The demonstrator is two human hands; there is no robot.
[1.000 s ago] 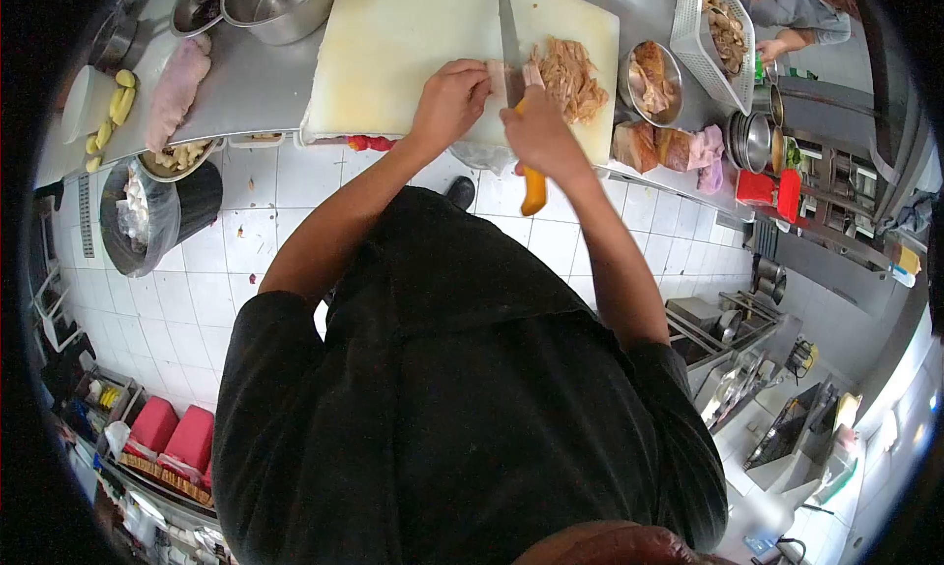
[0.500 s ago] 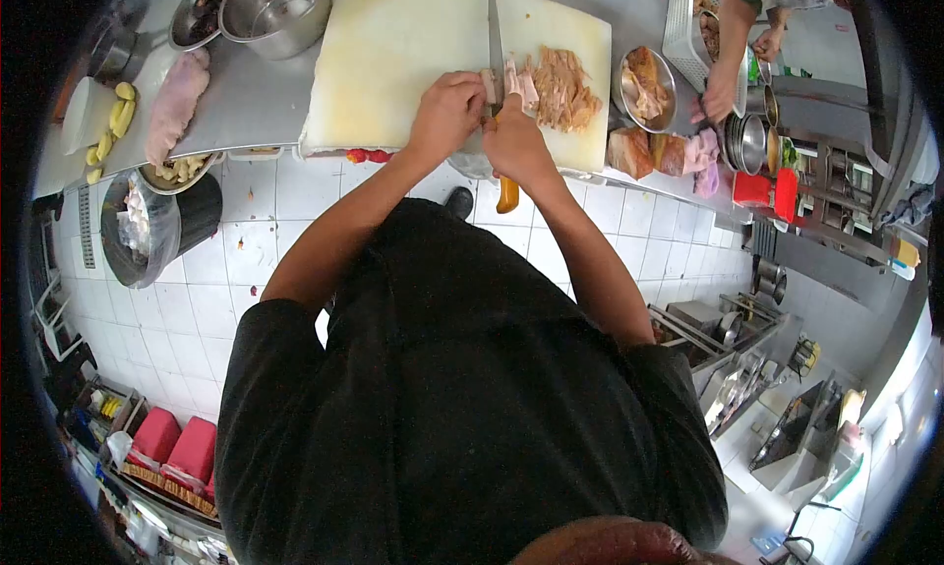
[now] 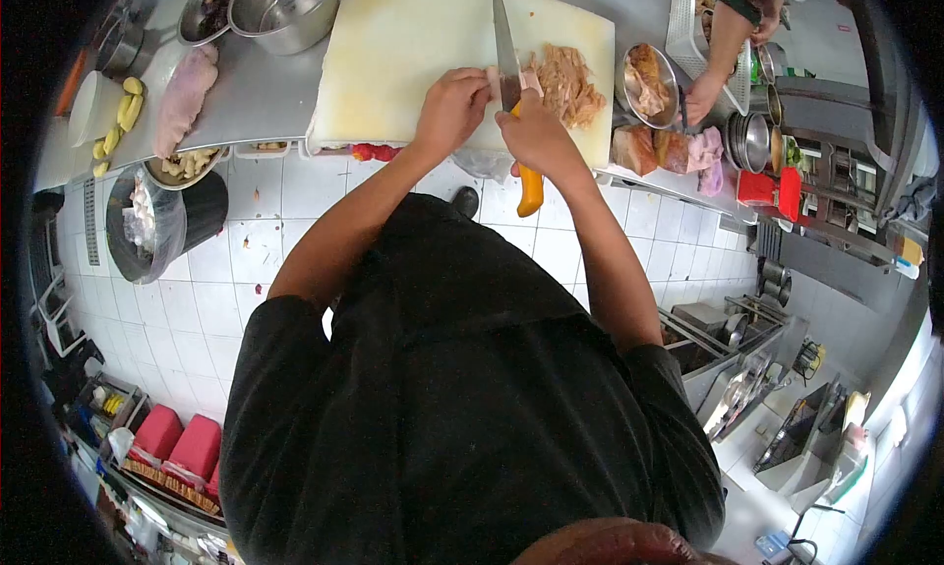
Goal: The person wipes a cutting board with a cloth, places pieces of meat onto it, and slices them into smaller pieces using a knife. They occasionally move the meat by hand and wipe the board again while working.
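My right hand [image 3: 543, 140] is closed around the yellow handle of a kitchen knife [image 3: 505, 49]. Its long blade points away from me over the white cutting board [image 3: 393, 44]. Left of the blade, the curled fingers of my left hand [image 3: 453, 111] pinch a small pale piece of meat [image 3: 493, 76] against the board. A pile of sliced meat [image 3: 568, 85] lies just right of the knife, with a few pale slices close to the blade. My right hand partly hides the lower blade.
Right of the board are a metal bowl of meat [image 3: 649, 85], meat chunks [image 3: 632, 150] and a co-worker's hand [image 3: 702, 98]. To the left stand a steel bowl [image 3: 283, 14], a raw slab of meat [image 3: 187, 93] and a lined bin [image 3: 167, 226] on the floor.
The knife and my right hand have shifted slightly right, away from my left fingertips, and the blade leans more. The co-worker's hand has moved left towards the metal bowl.
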